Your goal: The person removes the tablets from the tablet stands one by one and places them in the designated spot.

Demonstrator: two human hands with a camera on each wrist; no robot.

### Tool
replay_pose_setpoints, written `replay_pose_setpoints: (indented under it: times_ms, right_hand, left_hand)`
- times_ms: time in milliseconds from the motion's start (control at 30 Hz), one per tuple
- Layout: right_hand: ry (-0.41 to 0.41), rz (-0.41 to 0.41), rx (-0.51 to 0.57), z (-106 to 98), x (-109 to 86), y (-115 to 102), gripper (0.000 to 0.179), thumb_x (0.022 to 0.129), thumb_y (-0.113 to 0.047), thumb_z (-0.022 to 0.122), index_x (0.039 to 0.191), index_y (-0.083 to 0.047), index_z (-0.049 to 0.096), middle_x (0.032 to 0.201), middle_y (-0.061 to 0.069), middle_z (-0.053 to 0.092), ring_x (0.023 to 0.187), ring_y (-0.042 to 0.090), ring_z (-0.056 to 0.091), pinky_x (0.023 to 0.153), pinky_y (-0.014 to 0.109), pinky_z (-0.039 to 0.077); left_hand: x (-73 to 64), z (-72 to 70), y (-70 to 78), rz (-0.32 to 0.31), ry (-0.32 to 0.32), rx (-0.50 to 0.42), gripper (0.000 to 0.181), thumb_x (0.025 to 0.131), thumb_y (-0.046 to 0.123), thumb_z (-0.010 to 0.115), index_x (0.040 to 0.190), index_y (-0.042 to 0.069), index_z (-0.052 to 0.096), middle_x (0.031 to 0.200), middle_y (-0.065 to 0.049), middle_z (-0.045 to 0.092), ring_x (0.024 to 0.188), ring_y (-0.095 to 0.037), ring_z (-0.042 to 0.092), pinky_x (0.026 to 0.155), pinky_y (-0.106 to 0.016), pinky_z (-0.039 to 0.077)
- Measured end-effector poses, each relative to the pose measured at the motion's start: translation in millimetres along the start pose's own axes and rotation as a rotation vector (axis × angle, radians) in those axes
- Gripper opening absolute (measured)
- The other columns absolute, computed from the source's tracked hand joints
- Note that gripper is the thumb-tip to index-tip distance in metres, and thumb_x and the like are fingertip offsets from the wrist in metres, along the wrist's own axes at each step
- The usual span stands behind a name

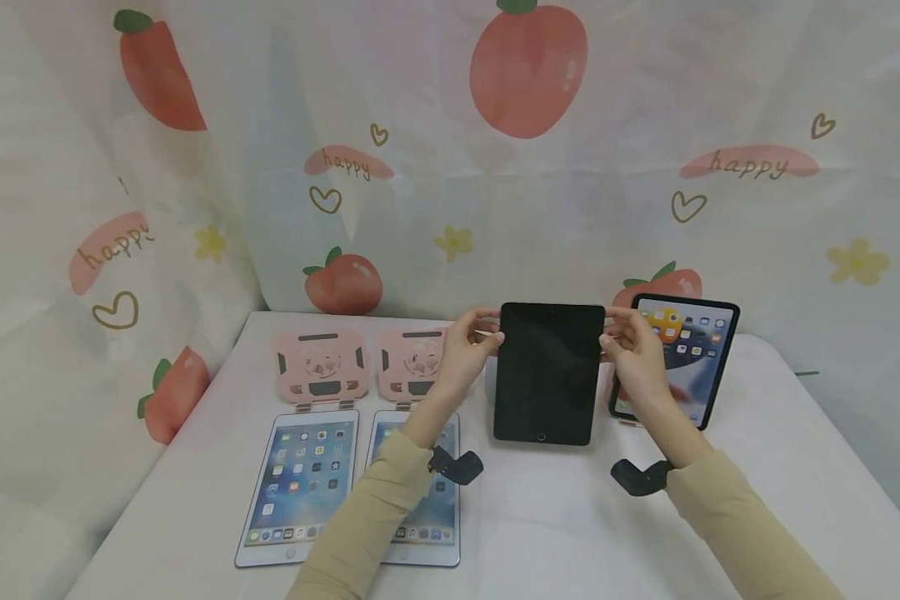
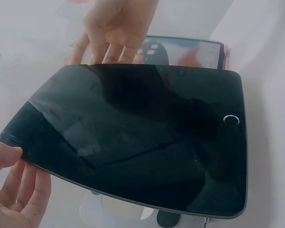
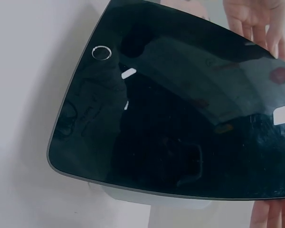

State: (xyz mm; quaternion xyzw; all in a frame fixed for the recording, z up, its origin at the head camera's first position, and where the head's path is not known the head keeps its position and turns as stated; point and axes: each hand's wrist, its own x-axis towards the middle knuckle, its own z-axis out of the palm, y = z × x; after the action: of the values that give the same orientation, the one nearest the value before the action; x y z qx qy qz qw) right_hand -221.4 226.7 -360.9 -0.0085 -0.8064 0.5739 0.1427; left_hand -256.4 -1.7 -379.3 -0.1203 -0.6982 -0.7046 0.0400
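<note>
A black tablet [image 1: 547,375] with a dark screen and a round home button stands nearly upright between both hands. My left hand [image 1: 461,354] pinches its left edge near the top, thumb on the front and fingers behind. On the opposite edge, my right hand [image 1: 633,358] grips it the same way. The left wrist view shows the screen of the tablet [image 2: 147,142] full of reflections, with a pale object [image 2: 92,209] partly hidden behind it. In the right wrist view, a translucent whitish piece [image 3: 156,198] peeks out along the tablet's lower edge.
Two white tablets [image 1: 300,479] [image 1: 438,500] with lit screens lie at the left, below two pink stands [image 1: 322,367] [image 1: 412,362]. Another lit, black-framed tablet [image 1: 690,367] leans upright behind my right hand. A printed curtain [image 1: 420,83] hangs behind the white table [image 1: 555,533].
</note>
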Motion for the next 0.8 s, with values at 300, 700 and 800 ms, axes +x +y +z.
replay_pose_setpoints:
  times_ms: [300,700,800]
  right_hand:
    - [-0.028,0.006,-0.007,-7,-18.8,2,0.034,0.097,-0.002,0.05,0.131,-0.007,0.046,0.089,-0.015,0.053,0.078,0.0,0.054,0.069,0.016,0.053]
    - [-0.097,0.046,0.022,-11,-36.2,14,0.031,0.095,0.001,0.051,0.126,-0.003,0.046,0.086,-0.016,0.052,0.074,-0.001,0.055,0.067,0.021,0.054]
    - [-0.115,0.061,0.02,-12,-39.4,17,0.032,0.095,0.0,0.05,0.127,-0.001,0.045,0.085,-0.015,0.053,0.073,0.0,0.055,0.067,0.021,0.053]
  left_hand:
    - [-19.6,-0.8,0.4,-0.028,-0.036,0.001,0.033,0.087,-0.003,0.063,0.118,0.007,0.063,0.097,-0.015,0.061,0.072,-0.01,0.057,0.072,-0.028,0.057]
    - [-40.4,-1.7,-8.9,-0.134,-0.04,0.004,0.032,0.086,-0.001,0.065,0.117,0.008,0.064,0.094,-0.013,0.062,0.071,-0.011,0.059,0.071,-0.028,0.058]
    - [-44.2,-2.0,-12.9,-0.167,-0.043,-0.005,0.033,0.085,0.0,0.066,0.117,0.009,0.064,0.093,-0.012,0.062,0.071,-0.011,0.06,0.072,-0.029,0.058]
